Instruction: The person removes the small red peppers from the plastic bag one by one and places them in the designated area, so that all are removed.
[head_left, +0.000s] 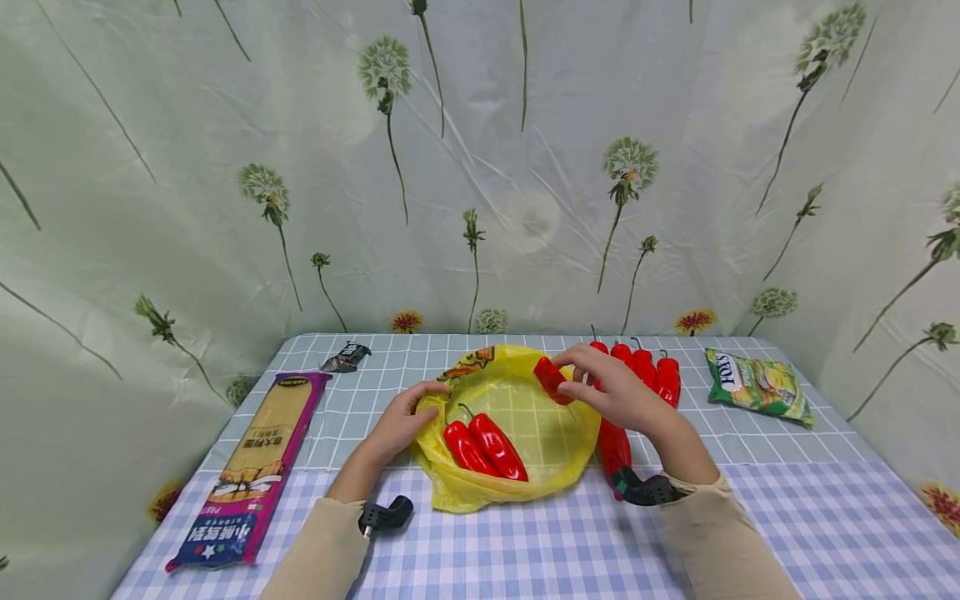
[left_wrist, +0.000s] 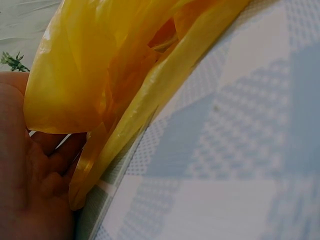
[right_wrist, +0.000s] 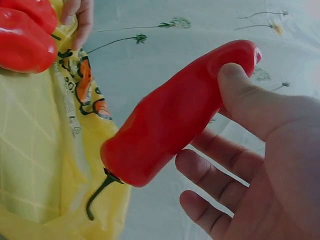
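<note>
A yellow plastic bag (head_left: 551, 429) lies spread with its mouth wide and its rim rolled outward. Two red peppers (head_left: 487, 447) rest inside it, at the left. My left hand (head_left: 401, 423) grips the bag's left rim; in the left wrist view the yellow film hides part of its fingers. Over the bag's right side, my right hand (head_left: 615, 392) pinches another red pepper (right_wrist: 170, 117) near its stemless tip, between thumb and fingers. That pepper's green stem (right_wrist: 100, 192) points down towards the bag in the right wrist view.
Several more red peppers (head_left: 667, 379) lie right of the bag, partly behind my right hand and forearm. Further right is a green FOX'S candy bag (head_left: 759, 387). On the left are a long pasta packet (head_left: 255, 467) and a small black wrapper (head_left: 347, 357). A printed curtain (head_left: 525, 167) hangs behind the table.
</note>
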